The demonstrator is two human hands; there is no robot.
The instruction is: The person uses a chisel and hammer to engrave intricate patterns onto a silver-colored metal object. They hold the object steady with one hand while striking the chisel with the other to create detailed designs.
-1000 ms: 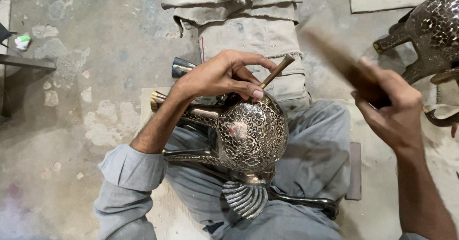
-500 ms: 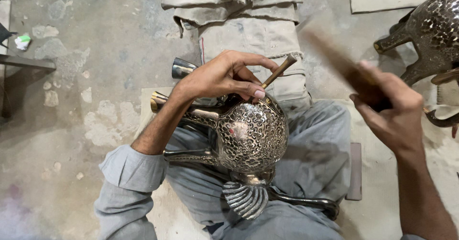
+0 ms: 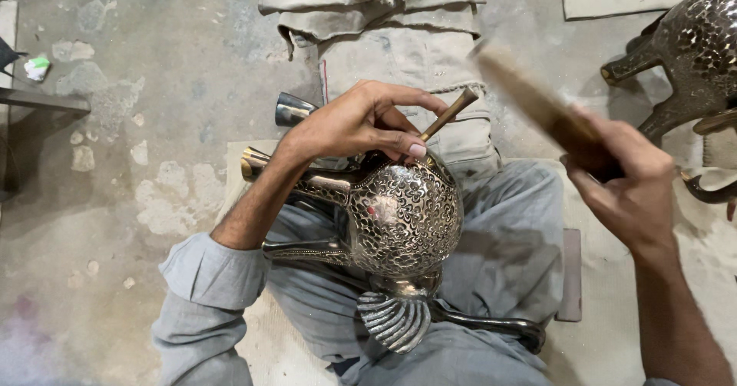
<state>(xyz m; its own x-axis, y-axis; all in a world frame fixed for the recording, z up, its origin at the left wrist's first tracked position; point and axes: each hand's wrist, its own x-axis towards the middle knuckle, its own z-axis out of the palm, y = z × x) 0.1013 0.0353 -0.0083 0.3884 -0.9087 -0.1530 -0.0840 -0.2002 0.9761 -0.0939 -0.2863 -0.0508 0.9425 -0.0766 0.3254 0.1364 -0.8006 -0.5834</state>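
An engraved metal animal figure (image 3: 403, 217) rests on my lap, its legs pointing left and a fluted tail (image 3: 395, 321) toward me. My left hand (image 3: 357, 121) lies on its top and pinches a thin metal chisel (image 3: 449, 113) set against the surface. To the right, my right hand (image 3: 622, 178) is raised and grips a wooden mallet (image 3: 526, 94), blurred by motion, above and right of the chisel head.
A folded cloth sack (image 3: 399, 25) lies on the concrete floor ahead of my knees. A second engraved metal figure (image 3: 691, 56) stands at the right edge. A dark bench corner (image 3: 34, 106) and a small green scrap (image 3: 34, 67) sit at the far left.
The mallet stays raised and blurred, shifting only slightly. My left hand and the chisel have not moved.
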